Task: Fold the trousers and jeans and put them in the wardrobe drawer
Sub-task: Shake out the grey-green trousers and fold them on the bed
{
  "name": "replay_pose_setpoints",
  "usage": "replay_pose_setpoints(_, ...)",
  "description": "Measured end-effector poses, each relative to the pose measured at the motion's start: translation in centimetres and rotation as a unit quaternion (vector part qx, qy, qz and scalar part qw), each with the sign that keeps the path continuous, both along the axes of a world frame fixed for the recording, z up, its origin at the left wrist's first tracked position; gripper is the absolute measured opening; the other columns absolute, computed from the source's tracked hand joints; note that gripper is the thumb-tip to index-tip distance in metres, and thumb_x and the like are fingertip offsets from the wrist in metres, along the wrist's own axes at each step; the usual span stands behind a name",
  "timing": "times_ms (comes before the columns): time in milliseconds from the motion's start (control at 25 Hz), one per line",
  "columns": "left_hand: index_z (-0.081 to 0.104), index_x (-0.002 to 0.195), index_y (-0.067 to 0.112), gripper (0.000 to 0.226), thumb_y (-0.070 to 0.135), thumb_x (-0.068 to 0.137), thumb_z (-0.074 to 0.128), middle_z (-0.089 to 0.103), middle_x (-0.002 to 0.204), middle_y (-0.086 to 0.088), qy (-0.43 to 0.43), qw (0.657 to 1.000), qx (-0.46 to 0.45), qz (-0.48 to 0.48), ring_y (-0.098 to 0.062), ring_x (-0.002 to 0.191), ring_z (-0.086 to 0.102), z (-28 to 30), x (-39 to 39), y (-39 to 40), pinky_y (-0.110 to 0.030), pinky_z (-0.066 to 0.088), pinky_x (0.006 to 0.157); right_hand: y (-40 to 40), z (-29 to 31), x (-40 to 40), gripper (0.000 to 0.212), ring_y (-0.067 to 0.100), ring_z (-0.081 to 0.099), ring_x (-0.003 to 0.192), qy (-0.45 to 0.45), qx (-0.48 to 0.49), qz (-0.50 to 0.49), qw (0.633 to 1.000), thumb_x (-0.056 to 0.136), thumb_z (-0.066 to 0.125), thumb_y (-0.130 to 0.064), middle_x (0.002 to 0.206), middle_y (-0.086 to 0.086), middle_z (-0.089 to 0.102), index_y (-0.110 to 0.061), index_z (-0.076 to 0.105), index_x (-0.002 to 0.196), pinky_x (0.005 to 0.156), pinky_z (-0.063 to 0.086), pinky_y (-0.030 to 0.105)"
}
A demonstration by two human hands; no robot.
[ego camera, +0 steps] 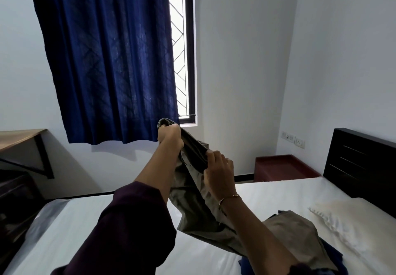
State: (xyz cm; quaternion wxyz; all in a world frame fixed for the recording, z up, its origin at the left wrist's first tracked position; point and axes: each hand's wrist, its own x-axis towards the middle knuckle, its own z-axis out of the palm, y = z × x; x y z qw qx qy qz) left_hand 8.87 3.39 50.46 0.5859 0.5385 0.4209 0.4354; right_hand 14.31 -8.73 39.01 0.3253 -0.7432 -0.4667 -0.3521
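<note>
Khaki trousers (190, 199) hang in the air above the white bed (107, 221), held up by their waistband. My left hand (171, 137) grips one end of the waistband, raised higher. My right hand (218, 169) grips the other end, lower and nearer to me. The trouser legs trail down to the mattress and lie over a dark blue garment (330, 253) at the lower right. The wardrobe drawer is not in view.
A white pillow (353, 225) lies at the bed's right, below a dark headboard (362, 163). A red-brown bedside unit (282, 167) stands beyond the bed. A wooden wall desk (19, 139) is at the left. A blue curtain (107, 60) covers most of the window.
</note>
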Motion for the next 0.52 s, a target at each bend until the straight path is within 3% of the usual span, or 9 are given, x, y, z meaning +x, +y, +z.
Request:
replay_pose_setpoints(120,0.047,0.127,-0.004,0.036,0.005,0.094,0.04,0.052,0.129,-0.018,0.12,0.993,0.001,0.006,-0.031,0.116,0.053,-1.0,-0.8,1.2,-0.032,0.046,0.09,-0.8,1.6,1.9,0.021,0.025,0.063,0.057,-0.03,-0.016,-0.036,0.999,0.076,0.052,-0.003,0.074,0.01,0.066,-0.005,0.063,0.093,0.044,0.05,0.026)
replay_pose_setpoints(200,0.052,0.121,-0.004,0.035,0.007,0.089,0.045,0.054,0.125,-0.02,0.181,0.983,0.032,0.012,-0.03,0.104,0.057,-2.1,-1.4,1.6,-0.032,0.049,0.083,-1.3,2.9,2.8,0.015,0.028,0.065,0.056,-0.005,-0.031,-0.037,0.999,0.071,0.066,0.004,0.072,0.013,0.068,-0.001,0.069,0.085,0.043,0.052,0.027)
replay_pose_setpoints(320,0.054,0.117,-0.004,0.035,0.014,0.088,0.047,0.044,0.126,-0.023,0.233,0.966,0.11,0.01,-0.03,0.09,0.056,-3.3,-2.2,0.7,-0.034,0.048,0.078,-1.3,4.4,2.7,0.017,0.034,0.066,0.069,0.04,-0.047,-0.003,0.998,0.072,0.068,0.01,0.087,0.019,0.069,0.006,0.068,0.089,0.059,0.055,0.03)
replay_pose_setpoints(440,0.048,0.123,-0.004,0.038,0.014,0.091,0.043,0.033,0.133,-0.025,0.263,0.953,0.152,0.019,-0.037,0.102,0.053,-4.0,-2.6,0.2,-0.037,0.043,0.089,-1.4,5.3,2.4,0.024,0.035,0.063,0.091,0.076,-0.049,0.015,0.996,0.089,0.051,0.0,0.104,0.021,0.065,0.003,0.061,0.111,0.08,0.051,0.032)
replay_pose_setpoints(520,0.043,0.13,-0.003,0.042,0.017,0.092,0.041,0.03,0.136,-0.025,0.261,0.954,0.145,0.01,-0.038,0.109,0.05,-4.1,-2.6,0.0,-0.038,0.042,0.094,-1.6,5.9,2.3,0.03,0.033,0.063,0.094,0.089,-0.031,0.02,0.995,0.09,0.051,-0.002,0.104,0.019,0.066,-0.002,0.055,0.119,0.082,0.05,0.032)
